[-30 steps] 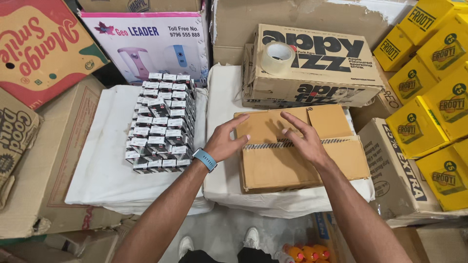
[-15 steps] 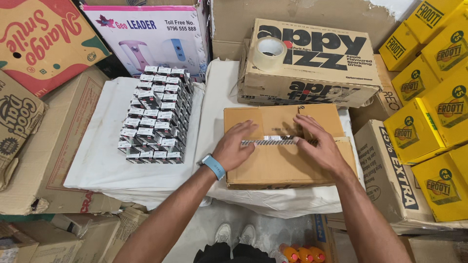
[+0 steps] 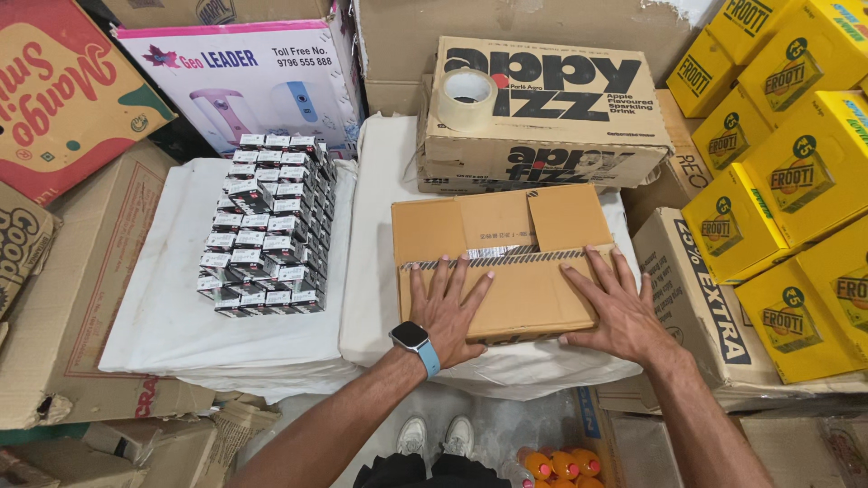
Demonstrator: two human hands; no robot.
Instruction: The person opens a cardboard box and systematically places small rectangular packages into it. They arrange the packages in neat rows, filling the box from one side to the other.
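Observation:
A plain brown cardboard box (image 3: 506,235) lies on a white cloth-covered surface (image 3: 380,271) in front of me, its top flaps folded down with a small gap showing at the middle seam. My left hand (image 3: 448,307), with a blue-strapped watch on the wrist, presses flat on the near flap, fingers spread. My right hand (image 3: 610,303) lies flat on the box's near right corner, fingers spread too. Neither hand holds anything.
A block of several small black-and-white cartons (image 3: 267,221) stands stacked on the cloth to the left. A roll of clear tape (image 3: 466,99) rests on a larger printed carton (image 3: 551,117) behind the box. Yellow drink cartons (image 3: 787,190) pile up at the right; flattened cardboard lies at the left.
Both hands have slid toward me along the box top, from the centre seam to the near flap, and now press flat there. The flaps lie more closed.

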